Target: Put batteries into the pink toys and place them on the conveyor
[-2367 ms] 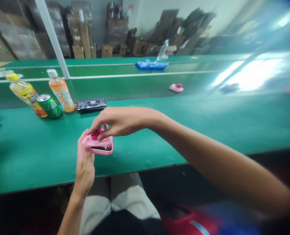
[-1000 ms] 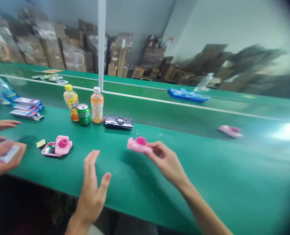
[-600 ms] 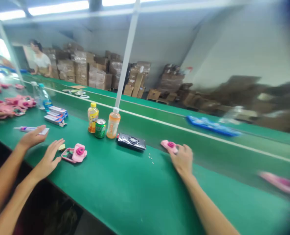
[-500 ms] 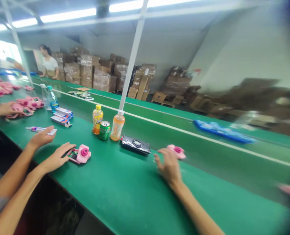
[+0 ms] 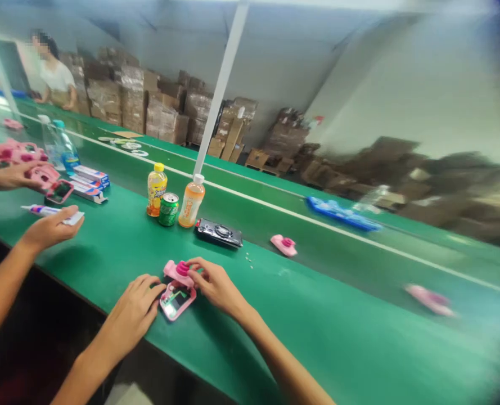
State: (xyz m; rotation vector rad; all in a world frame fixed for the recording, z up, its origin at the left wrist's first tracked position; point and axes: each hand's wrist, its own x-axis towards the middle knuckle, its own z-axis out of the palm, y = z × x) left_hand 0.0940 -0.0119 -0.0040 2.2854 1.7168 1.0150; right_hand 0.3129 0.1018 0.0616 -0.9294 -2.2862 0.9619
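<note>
A pink toy camera lies in two parts near the front edge of the green table (image 5: 118,247). Its front shell (image 5: 174,270) carries a magenta lens, and its back part (image 5: 176,298) shows a dark screen. My left hand (image 5: 135,308) curls against the back part from the left, fingertips on its edge. My right hand (image 5: 216,284) pinches the front shell by the lens from the right. A finished pink toy camera (image 5: 284,245) lies alone on the darker belt beyond, out of my hands.
Two drink bottles (image 5: 191,201), a green can (image 5: 168,208) and a black device (image 5: 219,232) stand behind my hands. A co-worker's hand (image 5: 49,228) on the left holds a tube. Another pink camera (image 5: 429,298) lies blurred on the belt at right. Cardboard boxes line the back wall.
My right hand set one pink camera on the belt and came back. My left hand reached the open pink camera at left; both hands now hold it in front of me.
</note>
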